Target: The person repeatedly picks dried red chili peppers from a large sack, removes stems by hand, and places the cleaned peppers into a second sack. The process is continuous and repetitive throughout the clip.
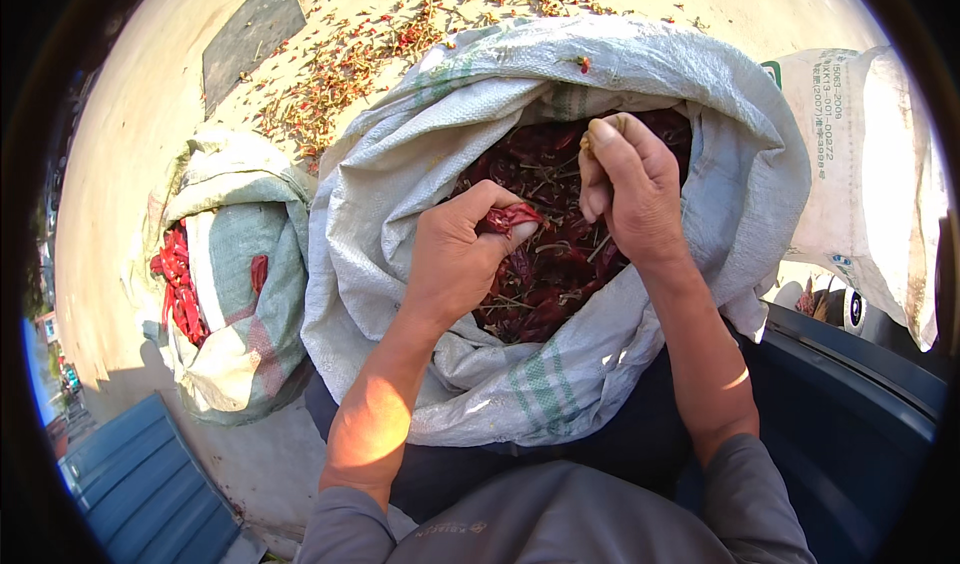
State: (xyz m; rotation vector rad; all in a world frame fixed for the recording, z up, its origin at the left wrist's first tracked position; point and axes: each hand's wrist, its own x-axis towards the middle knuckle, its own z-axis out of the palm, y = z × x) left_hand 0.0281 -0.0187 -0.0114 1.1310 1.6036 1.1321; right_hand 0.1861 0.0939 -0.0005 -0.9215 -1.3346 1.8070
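A wrinkled red dried chili pepper is gripped between the thumb and fingers of my left hand. To its right, my right hand is raised with thumb and fingers pinched. A small brownish bit shows at its fingertips, too small to name surely. Both hands are over the mouth of a large white woven sack with green stripes and a rolled-down rim. Inside lie many dark red dried chili peppers, several with stems showing. Part of the contents is hidden behind my hands.
A smaller woven sack on the left holds bright red peppers. Stems and red scraps litter the ground beyond, beside a dark flat slab. A printed white sack stands right. Blue panels are at lower left.
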